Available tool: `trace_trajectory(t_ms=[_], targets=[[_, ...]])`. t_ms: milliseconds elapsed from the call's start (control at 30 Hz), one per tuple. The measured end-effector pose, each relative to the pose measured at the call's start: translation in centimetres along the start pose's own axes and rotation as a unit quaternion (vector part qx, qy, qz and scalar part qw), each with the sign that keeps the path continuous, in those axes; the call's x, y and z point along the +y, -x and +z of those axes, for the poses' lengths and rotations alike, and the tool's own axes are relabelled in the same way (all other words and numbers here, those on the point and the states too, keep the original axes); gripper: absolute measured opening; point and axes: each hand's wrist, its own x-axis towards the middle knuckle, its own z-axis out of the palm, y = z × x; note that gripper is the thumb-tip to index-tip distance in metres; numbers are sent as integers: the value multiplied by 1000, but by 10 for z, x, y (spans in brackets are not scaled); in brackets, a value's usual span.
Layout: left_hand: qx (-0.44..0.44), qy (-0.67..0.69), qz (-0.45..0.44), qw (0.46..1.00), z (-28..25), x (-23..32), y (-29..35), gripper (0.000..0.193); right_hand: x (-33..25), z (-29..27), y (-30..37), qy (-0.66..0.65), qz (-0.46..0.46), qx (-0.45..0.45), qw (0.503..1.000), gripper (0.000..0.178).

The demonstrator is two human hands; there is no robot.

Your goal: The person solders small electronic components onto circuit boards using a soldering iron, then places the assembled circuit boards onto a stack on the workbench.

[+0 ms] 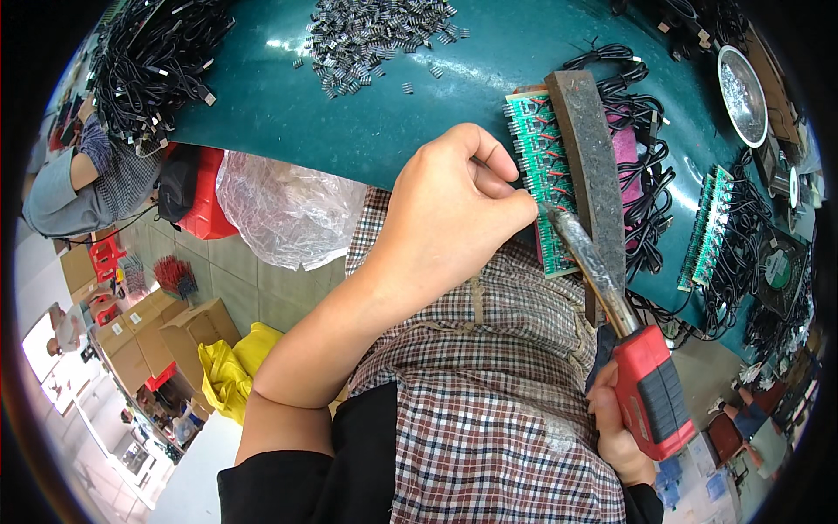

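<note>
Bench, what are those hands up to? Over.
Right hand: gripping red-and-black soldering iron, tip at green circuit-board panel. Left hand: at panel's left edge, contact unclear. Dark bar: alongside, right.

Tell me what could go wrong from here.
The soldering iron has its tip close to the thumb of the left hand; if hot, a slip could burn it. The tip might also scorch the red wires on the green circuit board. The dark bar alongside might shift if bumped.

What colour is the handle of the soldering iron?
The handle is red with a dark grey grip, seen in the head view.
</note>
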Motion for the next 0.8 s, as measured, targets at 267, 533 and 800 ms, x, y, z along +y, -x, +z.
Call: trace_trajectory(t_ms=[267,533,800], targets=[[-8,3,0,1000,4,6,-1,24,13,-7,18,67,38,60,995,27],[-3,91,-57,994,-2,3,5,23,-9,-52,-81,-196,-239,425,851,20],[60,37,14,997,-37,11,3,10,19,-77,-138,-110,-94,488,860,21]])
